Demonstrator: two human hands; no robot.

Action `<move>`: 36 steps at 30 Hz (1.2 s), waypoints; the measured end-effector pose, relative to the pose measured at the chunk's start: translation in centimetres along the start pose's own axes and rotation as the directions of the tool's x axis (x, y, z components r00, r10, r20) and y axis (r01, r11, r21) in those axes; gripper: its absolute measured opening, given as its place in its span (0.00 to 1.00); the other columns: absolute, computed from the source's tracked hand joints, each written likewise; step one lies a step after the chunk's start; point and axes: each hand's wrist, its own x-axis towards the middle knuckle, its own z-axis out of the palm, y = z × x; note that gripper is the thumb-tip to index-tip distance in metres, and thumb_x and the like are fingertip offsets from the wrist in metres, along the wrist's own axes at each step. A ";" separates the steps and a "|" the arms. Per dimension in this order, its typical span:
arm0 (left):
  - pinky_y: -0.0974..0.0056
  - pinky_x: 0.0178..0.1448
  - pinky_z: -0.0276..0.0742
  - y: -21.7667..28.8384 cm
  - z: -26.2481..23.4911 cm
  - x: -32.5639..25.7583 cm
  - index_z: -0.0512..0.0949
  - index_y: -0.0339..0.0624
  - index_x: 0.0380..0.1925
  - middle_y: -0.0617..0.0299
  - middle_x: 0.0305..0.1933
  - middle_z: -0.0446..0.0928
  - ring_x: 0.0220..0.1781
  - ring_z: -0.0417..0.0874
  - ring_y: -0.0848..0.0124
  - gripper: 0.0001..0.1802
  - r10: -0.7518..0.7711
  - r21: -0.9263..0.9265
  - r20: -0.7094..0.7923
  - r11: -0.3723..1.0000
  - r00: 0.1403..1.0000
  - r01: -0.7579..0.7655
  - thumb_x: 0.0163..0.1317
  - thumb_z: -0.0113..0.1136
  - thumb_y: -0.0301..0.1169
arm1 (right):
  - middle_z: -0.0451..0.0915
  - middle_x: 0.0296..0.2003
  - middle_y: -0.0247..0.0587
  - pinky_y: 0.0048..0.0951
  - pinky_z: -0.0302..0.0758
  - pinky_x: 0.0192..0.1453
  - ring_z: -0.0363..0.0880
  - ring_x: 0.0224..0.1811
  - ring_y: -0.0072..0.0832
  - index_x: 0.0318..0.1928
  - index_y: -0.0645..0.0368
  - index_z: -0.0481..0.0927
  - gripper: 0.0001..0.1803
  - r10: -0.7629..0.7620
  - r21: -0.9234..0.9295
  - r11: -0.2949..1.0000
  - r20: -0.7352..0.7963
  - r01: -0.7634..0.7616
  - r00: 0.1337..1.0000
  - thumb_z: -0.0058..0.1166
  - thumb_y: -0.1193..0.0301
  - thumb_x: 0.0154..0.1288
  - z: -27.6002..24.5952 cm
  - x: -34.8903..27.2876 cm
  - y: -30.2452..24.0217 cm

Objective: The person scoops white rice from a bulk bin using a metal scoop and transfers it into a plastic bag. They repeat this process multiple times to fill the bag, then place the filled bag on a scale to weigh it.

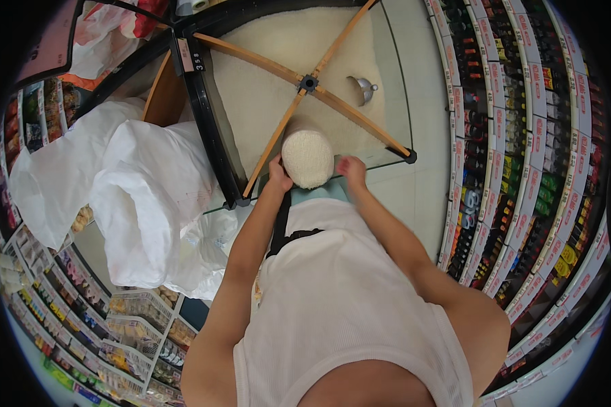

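A round, full load of white rice (307,160), in what looks like a clear bag or tub, stands upright at the front edge of a large bin of rice (251,102). My left hand (279,174) is closed against its left side, with the fingertips partly hidden. Just off its right side is my right hand (351,169), its fingers curled in; whether something thin is between them I cannot make out. A metal scoop (365,91) lies on the rice at the right of the bin.
Crossed wooden bars (346,112) with a black hub span the bin above the rice. To the left hang white plastic bags (139,197) over a neighbouring bin. Shelves of packaged goods (509,156) line the right, and a white rack (142,325) stands at the lower left.
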 end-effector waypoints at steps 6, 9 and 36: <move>0.45 0.70 0.65 0.0 0.2 0.4 0.67 0.46 0.64 0.52 0.68 0.68 0.68 0.69 0.52 0.28 -0.042 -0.025 0.056 0.999 0.998 0.043 0.71 0.32 0.45 | 0.66 0.66 0.51 0.52 0.66 0.68 0.66 0.67 0.47 0.65 0.58 0.68 0.29 0.111 0.874 0.423 0.213 -0.240 0.971 0.31 0.54 0.73 8.1 -4.8 -0.3; 0.46 0.69 0.67 0.3 -0.3 1.0 0.67 0.46 0.64 0.53 0.67 0.68 0.67 0.70 0.53 0.28 -0.012 0.017 0.096 1.000 0.995 0.010 0.71 0.32 0.46 | 0.64 0.68 0.48 0.57 0.62 0.70 0.65 0.68 0.50 0.68 0.57 0.65 0.29 0.108 0.932 0.347 0.065 -0.099 0.992 0.26 0.60 0.72 10.3 -3.2 2.2; 0.46 0.72 0.62 -3.0 2.8 1.3 0.66 0.41 0.66 0.50 0.69 0.66 0.69 0.67 0.50 0.30 -0.042 -0.118 0.026 0.992 0.999 0.045 0.71 0.32 0.45 | 0.74 0.62 0.43 0.56 0.68 0.67 0.73 0.63 0.45 0.63 0.50 0.74 0.28 0.203 0.954 0.299 -0.038 -0.025 0.978 0.28 0.52 0.75 11.0 1.1 3.4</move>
